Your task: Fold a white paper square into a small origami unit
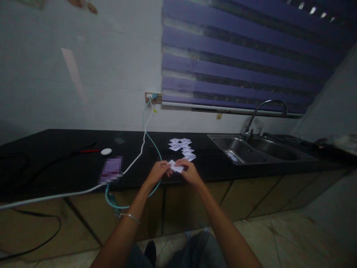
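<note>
Between my two hands is a small piece of folded white paper [176, 167], held just above the front edge of the black counter [83, 167]. My left hand [159, 172] pinches its left end, fingers closed. On the right end, my right hand [189, 170] grips it between thumb and fingers. Right behind my hands, several folded white paper pieces [180, 143] lie grouped on the counter. The exact folds of the held piece are too small to make out.
A steel double sink [223, 143] with a tap [259, 108] is set in at the right. White and teal cables run from a wall socket [153, 97] across the counter. A white oval object [106, 152], a red stick [89, 150] and a blurred purple item [112, 168] lie left.
</note>
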Motion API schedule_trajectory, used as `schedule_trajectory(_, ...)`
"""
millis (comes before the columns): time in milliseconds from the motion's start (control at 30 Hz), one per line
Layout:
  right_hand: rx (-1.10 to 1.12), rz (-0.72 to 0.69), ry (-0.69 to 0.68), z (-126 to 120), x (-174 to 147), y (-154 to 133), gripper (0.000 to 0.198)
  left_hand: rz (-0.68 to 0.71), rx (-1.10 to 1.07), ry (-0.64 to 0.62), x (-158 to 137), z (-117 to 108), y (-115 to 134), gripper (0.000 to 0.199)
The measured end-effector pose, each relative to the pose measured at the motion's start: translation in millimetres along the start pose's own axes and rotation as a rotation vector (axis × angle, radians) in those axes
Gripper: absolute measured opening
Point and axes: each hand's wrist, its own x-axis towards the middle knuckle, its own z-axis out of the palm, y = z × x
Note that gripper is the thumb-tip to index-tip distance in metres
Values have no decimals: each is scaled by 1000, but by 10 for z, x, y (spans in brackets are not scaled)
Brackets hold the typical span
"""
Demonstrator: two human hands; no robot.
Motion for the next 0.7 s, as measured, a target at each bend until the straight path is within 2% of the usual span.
schedule_trajectory(67, 8, 3, -73, -31, 0, -4, 31, 29, 5, 50, 7, -13, -32, 36)
schedule_trajectory(167, 56, 59, -141, -100, 7, -37, 30, 52, 18, 53, -1, -13, -19, 35)
schedule_trajectory(300, 145, 192, -65, -118, 16, -69, 31, 57, 37, 1, -38, 6, 59, 37)
schedule_trajectory(467, 154, 282, -19, -15, 9, -18, 45, 20, 89, -74, -53, 45, 80, 35)
schedule_trajectory(700, 45, 208, 110, 6, 20, -8, 19, -23, 75, -110, -57, 74, 104, 34)
